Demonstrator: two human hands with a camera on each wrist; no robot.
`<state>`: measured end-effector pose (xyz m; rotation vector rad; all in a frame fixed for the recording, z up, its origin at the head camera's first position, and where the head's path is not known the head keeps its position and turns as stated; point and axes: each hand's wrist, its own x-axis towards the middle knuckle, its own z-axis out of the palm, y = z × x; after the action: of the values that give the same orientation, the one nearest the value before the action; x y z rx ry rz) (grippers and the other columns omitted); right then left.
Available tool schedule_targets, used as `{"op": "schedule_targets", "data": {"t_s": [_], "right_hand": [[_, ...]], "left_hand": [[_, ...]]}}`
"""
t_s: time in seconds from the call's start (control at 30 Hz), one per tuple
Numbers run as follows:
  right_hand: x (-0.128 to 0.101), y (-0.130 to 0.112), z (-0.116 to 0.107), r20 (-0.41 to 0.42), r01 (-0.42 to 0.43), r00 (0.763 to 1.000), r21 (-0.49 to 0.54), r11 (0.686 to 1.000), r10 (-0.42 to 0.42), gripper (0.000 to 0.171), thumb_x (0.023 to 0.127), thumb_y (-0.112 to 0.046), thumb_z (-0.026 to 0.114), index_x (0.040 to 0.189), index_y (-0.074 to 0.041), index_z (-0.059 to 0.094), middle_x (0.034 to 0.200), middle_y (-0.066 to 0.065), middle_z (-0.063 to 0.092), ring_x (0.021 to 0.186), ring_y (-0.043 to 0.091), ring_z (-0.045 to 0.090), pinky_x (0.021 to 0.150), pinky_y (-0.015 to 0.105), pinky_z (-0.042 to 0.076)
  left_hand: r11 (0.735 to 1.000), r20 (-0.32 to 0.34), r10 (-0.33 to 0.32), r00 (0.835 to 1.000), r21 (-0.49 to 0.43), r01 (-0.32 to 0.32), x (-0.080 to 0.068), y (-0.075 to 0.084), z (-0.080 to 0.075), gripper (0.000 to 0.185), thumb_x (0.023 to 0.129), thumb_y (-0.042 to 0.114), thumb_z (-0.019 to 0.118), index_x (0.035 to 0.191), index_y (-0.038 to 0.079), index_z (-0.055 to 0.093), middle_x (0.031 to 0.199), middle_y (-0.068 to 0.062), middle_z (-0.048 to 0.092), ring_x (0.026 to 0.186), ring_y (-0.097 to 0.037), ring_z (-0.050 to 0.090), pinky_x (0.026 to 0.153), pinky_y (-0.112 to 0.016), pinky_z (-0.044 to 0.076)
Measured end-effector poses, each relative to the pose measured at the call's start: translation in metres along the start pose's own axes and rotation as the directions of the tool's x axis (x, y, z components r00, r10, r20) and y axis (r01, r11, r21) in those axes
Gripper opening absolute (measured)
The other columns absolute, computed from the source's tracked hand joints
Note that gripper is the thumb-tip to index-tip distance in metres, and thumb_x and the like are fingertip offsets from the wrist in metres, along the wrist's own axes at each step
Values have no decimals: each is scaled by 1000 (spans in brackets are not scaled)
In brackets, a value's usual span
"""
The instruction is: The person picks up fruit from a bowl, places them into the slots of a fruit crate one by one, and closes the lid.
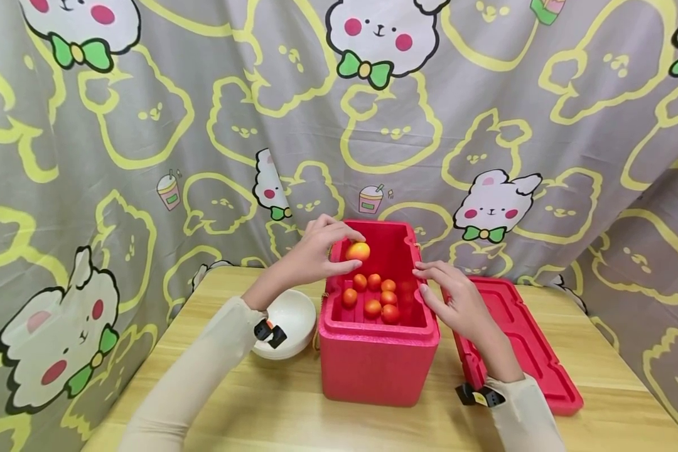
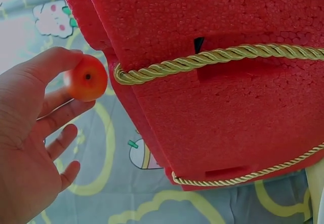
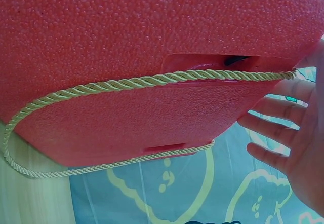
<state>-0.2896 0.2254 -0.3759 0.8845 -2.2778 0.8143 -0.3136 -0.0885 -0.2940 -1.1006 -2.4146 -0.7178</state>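
Observation:
My left hand (image 1: 323, 248) pinches a small round orange-red fruit (image 1: 358, 252) between thumb and fingers, at the left rim of a red foam box (image 1: 378, 370). Seen from the left wrist, the fruit (image 2: 89, 78) has a dark spot on its skin, and the other fingers of the left hand (image 2: 35, 127) are spread. Several similar fruits (image 1: 373, 308) lie on the bottom of the uncovered box. On the box's right rim rests my right hand (image 1: 454, 300), holding no fruit. The right wrist view shows fairly straight fingers (image 3: 276, 110) against the box's side.
A white bowl (image 1: 294, 323) stands left of the box, partly behind my left forearm; its inside is partly hidden. To the right lies the red lid (image 1: 537, 358) on the wooden table (image 1: 248, 414). Gold rope (image 3: 121, 85) hangs along the box's sides. A patterned curtain (image 1: 316, 132) hangs behind.

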Motion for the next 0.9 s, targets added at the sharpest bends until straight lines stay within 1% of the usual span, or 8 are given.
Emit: {"op": "schedule_targets", "data": {"t_s": [0.2, 0.3, 0.5, 0.6, 0.7, 0.9], "right_hand": [[1, -1, -1, 6, -5, 1000, 0, 1000, 5, 33, 87, -15, 73, 120, -10, 71, 131, 5, 67, 118, 23, 62, 87, 52, 59], [1, -1, -1, 6, -5, 1000, 1, 1000, 5, 33, 88, -15, 73, 120, -10, 71, 131, 5, 67, 118, 23, 62, 87, 52, 59], [0, -1, -1, 4, -8, 1000, 8, 1000, 8, 32, 88, -14, 72, 119, -10, 71, 131, 5, 67, 118, 23, 62, 88, 52, 58], [0, -1, -1, 2, -7, 1000, 7, 1000, 7, 32, 88, -14, 72, 119, -10, 72, 131, 5, 67, 118, 23, 62, 88, 53, 58], [1, -1, -1, 1, -6, 1000, 9, 1000, 6, 31, 88, -14, 72, 119, -10, 72, 131, 5, 67, 118, 23, 62, 88, 53, 58], [0, -1, -1, 4, -2, 1000, 15, 1000, 2, 32, 88, -14, 72, 119, -9, 72, 130, 6, 67, 118, 24, 62, 89, 54, 58]], "left_hand": [[1000, 57, -5, 998, 6, 4, 3, 3, 1, 39, 84, 29, 81, 119, 16, 71, 119, 2, 71, 111, -17, 48, 92, -42, 37], [1000, 86, -10, 996, 23, 8, 5, 4, 2, 38, 84, 30, 82, 118, 17, 71, 118, 3, 71, 109, -16, 49, 92, -41, 37], [998, 166, -36, 985, 53, 28, 7, 6, 2, 36, 84, 33, 82, 116, 19, 72, 115, 4, 71, 107, -15, 49, 92, -39, 36], [998, 193, -43, 980, 59, 33, 8, 7, 1, 36, 84, 33, 82, 116, 18, 72, 113, 4, 72, 107, -16, 49, 92, -40, 36], [997, 197, -41, 980, 65, 29, 8, 8, 2, 37, 84, 33, 81, 117, 18, 71, 115, 4, 71, 108, -16, 50, 94, -40, 37], [997, 167, -45, 985, 62, 35, 4, 9, 4, 50, 82, 33, 82, 126, 17, 66, 127, 1, 65, 116, -18, 49, 99, -45, 37]]}}
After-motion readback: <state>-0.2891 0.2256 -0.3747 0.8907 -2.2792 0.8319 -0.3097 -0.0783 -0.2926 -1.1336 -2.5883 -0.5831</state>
